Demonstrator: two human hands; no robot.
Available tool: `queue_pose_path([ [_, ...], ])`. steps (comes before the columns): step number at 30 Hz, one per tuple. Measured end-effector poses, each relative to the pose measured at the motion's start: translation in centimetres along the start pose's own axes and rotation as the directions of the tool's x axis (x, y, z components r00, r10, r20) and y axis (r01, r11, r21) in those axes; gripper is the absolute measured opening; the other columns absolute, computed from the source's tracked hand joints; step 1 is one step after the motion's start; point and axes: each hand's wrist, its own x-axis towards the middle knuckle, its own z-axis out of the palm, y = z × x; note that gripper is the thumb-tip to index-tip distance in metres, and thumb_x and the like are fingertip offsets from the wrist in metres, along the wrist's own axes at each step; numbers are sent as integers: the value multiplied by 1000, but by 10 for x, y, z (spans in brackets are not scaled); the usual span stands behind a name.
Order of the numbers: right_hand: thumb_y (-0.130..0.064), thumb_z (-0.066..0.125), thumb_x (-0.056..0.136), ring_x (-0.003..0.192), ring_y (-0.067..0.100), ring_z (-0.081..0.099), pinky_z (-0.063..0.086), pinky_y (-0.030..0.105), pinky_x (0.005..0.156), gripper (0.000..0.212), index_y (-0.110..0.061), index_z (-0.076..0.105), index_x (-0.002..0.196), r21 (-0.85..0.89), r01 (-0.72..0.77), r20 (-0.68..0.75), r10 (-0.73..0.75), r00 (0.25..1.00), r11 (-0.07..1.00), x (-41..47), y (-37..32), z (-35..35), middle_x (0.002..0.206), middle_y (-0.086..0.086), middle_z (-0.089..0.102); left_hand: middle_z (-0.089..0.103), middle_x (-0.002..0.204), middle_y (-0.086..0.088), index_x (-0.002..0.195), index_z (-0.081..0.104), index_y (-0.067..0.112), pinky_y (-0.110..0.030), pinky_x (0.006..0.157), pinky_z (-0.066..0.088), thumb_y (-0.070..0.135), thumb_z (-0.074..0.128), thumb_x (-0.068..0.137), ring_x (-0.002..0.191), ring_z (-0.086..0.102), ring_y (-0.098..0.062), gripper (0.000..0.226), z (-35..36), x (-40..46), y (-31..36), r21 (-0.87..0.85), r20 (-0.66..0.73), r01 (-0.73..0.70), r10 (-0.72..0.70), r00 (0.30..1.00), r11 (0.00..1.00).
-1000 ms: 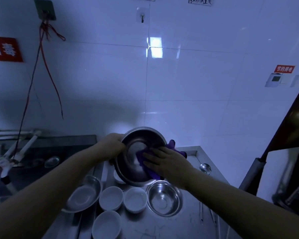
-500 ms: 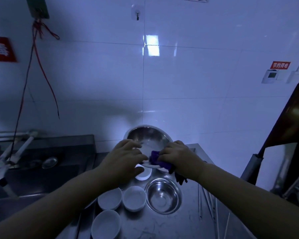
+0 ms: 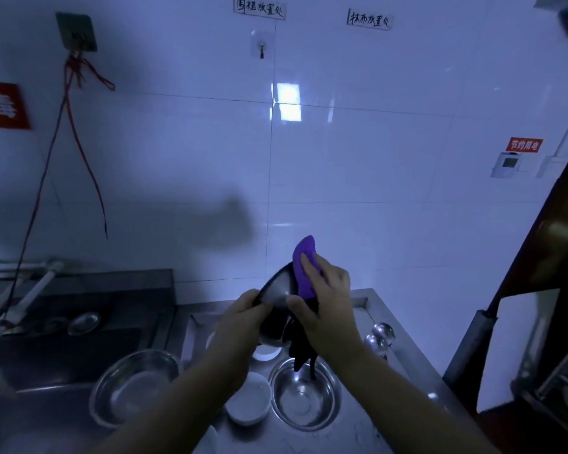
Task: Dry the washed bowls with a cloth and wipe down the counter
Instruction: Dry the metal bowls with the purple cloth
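I hold a steel bowl (image 3: 276,290) tilted up above the counter, its outside turned toward me. My left hand (image 3: 240,326) grips its near lower rim. My right hand (image 3: 325,299) presses a purple cloth (image 3: 304,267) against the bowl's upper right side, and the cloth's dark end hangs down below the hand. On the steel counter (image 3: 404,358) below stand a second steel bowl (image 3: 304,393), a wider steel bowl (image 3: 135,386) at the left, and a small white bowl (image 3: 248,403). Another white bowl (image 3: 264,353) shows partly under my hands.
A dark sink (image 3: 63,348) with a tap (image 3: 20,303) lies to the left, a small steel dish (image 3: 83,322) inside it. Two ladles (image 3: 379,335) rest at the counter's right side. A tiled wall stands close behind. Dark furniture (image 3: 538,290) rises at the right.
The bowl has been turned from facing me to showing its outside. My right hand and the cloth moved from inside the bowl up onto its outer upper side.
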Motion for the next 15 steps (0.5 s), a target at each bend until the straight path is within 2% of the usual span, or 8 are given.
queue_pose_path([
  [2, -61, 28, 93, 117, 25, 39, 40, 40, 95, 65, -18, 48, 137, -34, 68, -80, -71, 994, 997, -11, -4, 9, 139, 5, 47, 72, 92, -17, 92, 70, 15, -49, 75, 57, 29, 50, 89, 85, 69, -34, 24, 3, 1, 4, -160, -16, 84, -88, 996, 983],
  [4, -42, 39, 96, 115, 30, 44, 45, 47, 90, 45, -18, 57, 130, -88, 167, -152, -179, 972, 982, -23, -5, 20, 135, 5, 51, 71, 99, -21, 104, 66, 7, -52, 86, 49, 41, 39, 94, 90, 67, -36, 45, 5, 1, 10, -266, -11, 158, -167, 986, 951],
  [6, -34, 47, 92, 117, 29, 46, 43, 48, 92, 37, -22, 61, 124, -225, 287, -140, -322, 936, 931, -31, -7, 29, 133, 3, 54, 71, 103, -18, 108, 66, 9, -44, 84, 49, 50, 28, 96, 95, 65, -30, 57, 7, 1, 9, -277, 11, 203, -209, 978, 939],
  [8, -35, 49, 91, 117, 25, 46, 39, 46, 90, 33, -25, 62, 119, -329, 363, -99, -414, 905, 872, -32, -9, 30, 131, -1, 55, 73, 99, -9, 105, 68, 15, -37, 75, 50, 52, 26, 97, 98, 65, -24, 57, 8, 0, 6, -274, -10, 196, -207, 978, 941],
  [12, -30, 50, 87, 108, 26, 51, 40, 43, 83, 30, -26, 66, 112, -306, 265, -149, -321, 935, 914, -13, -21, 20, 125, -1, 60, 75, 92, -2, 99, 68, 19, -27, 62, 53, 50, 28, 97, 85, 71, -16, 51, 8, 2, 7, -281, -2, 119, -124, 992, 952],
  [13, -29, 48, 86, 105, 25, 49, 39, 41, 82, 31, -26, 67, 110, -294, 214, -164, -270, 949, 932, -7, -25, 18, 124, -2, 60, 75, 93, -3, 101, 67, 18, -29, 63, 55, 50, 30, 97, 84, 72, -16, 50, 7, 2, 9, -274, 0, 108, -112, 994, 956],
  [15, -27, 43, 85, 102, 23, 46, 39, 39, 82, 35, -27, 68, 109, -215, 80, -204, -125, 971, 973, 5, -28, 12, 123, -6, 60, 73, 101, -10, 109, 66, 14, -42, 76, 57, 51, 36, 95, 91, 70, -27, 49, 6, 3, 12, -298, 15, 117, -118, 993, 947],
])
